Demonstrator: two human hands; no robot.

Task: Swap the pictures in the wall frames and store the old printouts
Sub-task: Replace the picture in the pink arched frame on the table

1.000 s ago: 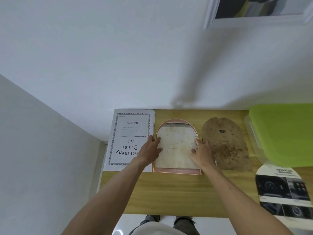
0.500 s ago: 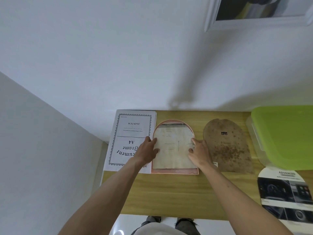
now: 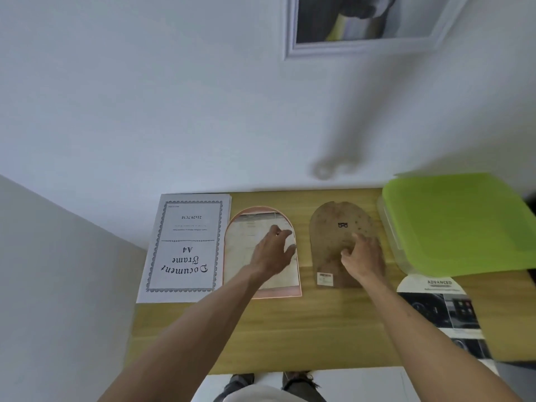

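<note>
- On the wooden table (image 3: 290, 329), the arched pink frame (image 3: 262, 294) lies face down and open, with a pale printout (image 3: 246, 256) resting inside its outline.
- Right of the arched pink frame, just beside it, lies its brown arched backing board (image 3: 330, 227), hanger side up, so the frame is not yet closed.
- Left of the arched pink frame, touching its edge, sits a "Document Frame A4" insert sheet (image 3: 185, 245).
- Far right of the frame, a clear storage box with a green lid (image 3: 452, 221) stands shut; a car brochure (image 3: 441, 309) lies in front of it, not yet stored.
- Above the arched pink frame, 1 white frame (image 3: 365, 44) hangs on the wall with a picture in it.
- My judgement: 1 swap is midway; fitting the board, rehanging and storing remain.
- Over the frame, the left hand (image 3: 274, 253) is spread loosely, fingers relaxed on or just above the printout, gripping nothing.
- The right hand (image 3: 362, 256) rests on the backing board with curled fingertips pressing its lower half; whether it pinches an edge I cannot tell.
</note>
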